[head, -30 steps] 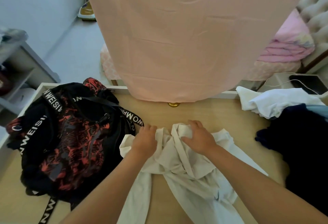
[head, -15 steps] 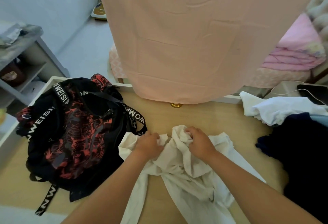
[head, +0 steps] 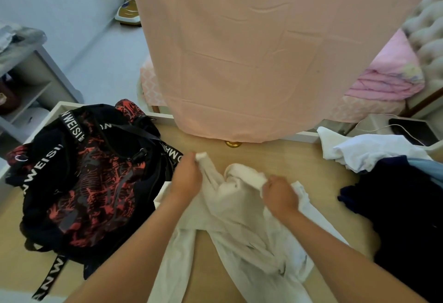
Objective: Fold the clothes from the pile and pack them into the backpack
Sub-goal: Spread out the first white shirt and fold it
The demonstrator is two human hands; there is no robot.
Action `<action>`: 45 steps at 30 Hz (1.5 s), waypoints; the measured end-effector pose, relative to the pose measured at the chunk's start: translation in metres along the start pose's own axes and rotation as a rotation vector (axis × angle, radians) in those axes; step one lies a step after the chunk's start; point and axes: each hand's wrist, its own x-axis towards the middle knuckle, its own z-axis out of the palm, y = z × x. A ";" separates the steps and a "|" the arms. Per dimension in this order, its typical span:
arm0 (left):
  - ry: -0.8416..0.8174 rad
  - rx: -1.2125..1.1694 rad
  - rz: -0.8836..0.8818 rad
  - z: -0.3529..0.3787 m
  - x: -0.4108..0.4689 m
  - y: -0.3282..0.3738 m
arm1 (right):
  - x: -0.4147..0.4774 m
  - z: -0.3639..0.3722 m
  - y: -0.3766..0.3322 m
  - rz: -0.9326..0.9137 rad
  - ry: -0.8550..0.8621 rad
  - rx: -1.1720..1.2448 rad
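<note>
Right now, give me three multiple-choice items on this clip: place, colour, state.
1. Where does the backpack lie relative to the white garment? A) left of it B) right of it C) on top of it
2. What colour patterns the black backpack? A) green B) red C) yellow
3. What are the left hand and right hand doing? A) hanging idle B) gripping the white garment C) zipping the backpack
Key: 1A, it sits at the garment's left; 2B, red marks cover its front; 3B, both hands clutch bunched white cloth.
</note>
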 end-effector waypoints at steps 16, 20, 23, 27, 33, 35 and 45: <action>-0.583 0.120 0.324 0.074 -0.074 0.016 | -0.008 -0.011 0.047 -0.473 -0.249 -0.059; -0.836 0.397 0.410 0.099 -0.112 -0.009 | -0.030 -0.001 0.061 -0.485 -0.503 -0.203; -0.794 0.449 0.456 0.105 -0.124 -0.017 | -0.035 -0.002 0.081 -0.445 -0.568 -0.265; -0.786 0.401 0.398 0.090 -0.124 -0.012 | -0.050 -0.002 0.084 -0.428 -0.569 -0.308; -0.668 0.887 0.282 0.038 -0.090 -0.036 | -0.071 0.003 0.082 -0.384 -0.540 -0.294; -0.581 0.943 0.262 0.025 -0.090 -0.033 | -0.085 0.009 0.077 -0.411 -0.557 -0.336; -0.770 0.707 0.399 0.024 -0.154 -0.054 | -0.108 -0.024 0.065 -0.385 -0.422 -0.812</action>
